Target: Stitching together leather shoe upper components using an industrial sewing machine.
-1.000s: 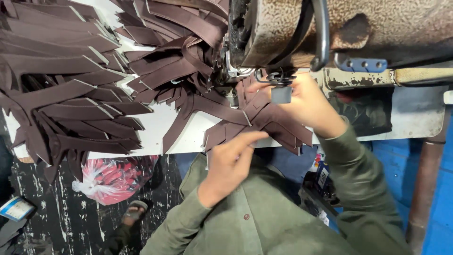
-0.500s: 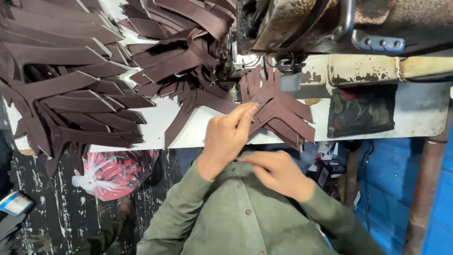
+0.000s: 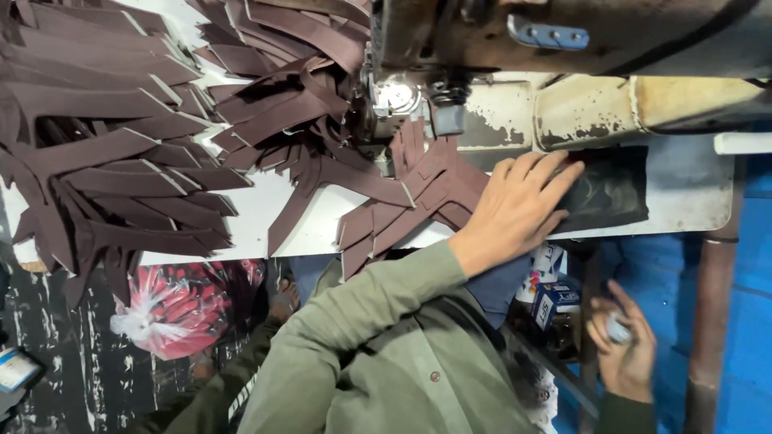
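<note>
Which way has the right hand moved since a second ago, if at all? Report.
Yes. The right hand left the brown strips by the sewing machine and dropped below the table edge.

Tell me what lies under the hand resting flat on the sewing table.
The left hand lies flat on a fan of brown strips and a dark pad on the table. Whatever is beneath the palm is covered.

brown strips (image 3: 418, 197), fanned flat, table edge
</note>
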